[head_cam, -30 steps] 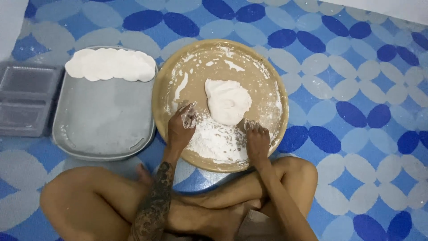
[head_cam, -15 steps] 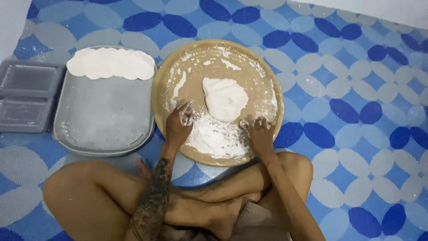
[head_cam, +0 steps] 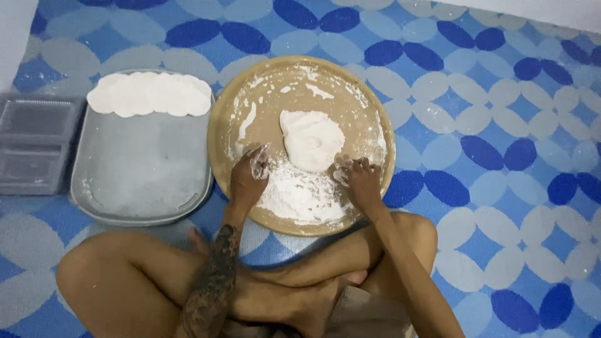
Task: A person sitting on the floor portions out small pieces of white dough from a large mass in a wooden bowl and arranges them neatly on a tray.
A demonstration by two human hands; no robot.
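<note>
The round wooden board (head_cam: pixel 222 134) on the floor carries a white dough lump (head_cam: pixel 311 139) just past centre. Left hand (head_cam: pixel 247 178) and right hand (head_cam: pixel 360 181) rest in the loose flour (head_cam: pixel 299 195) nearer the person, fingers curled, gripping nothing (dust evenly, I'd say).

Dough (head_cam: pixel 311 139) on board (head_cam: pixel 369 112); tray (head_cam: pixel 144 169) left of it.

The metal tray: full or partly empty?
Partly empty. The tray holds one row of white dough discs along its far edge; the rest of its floor is bare metal.
</note>
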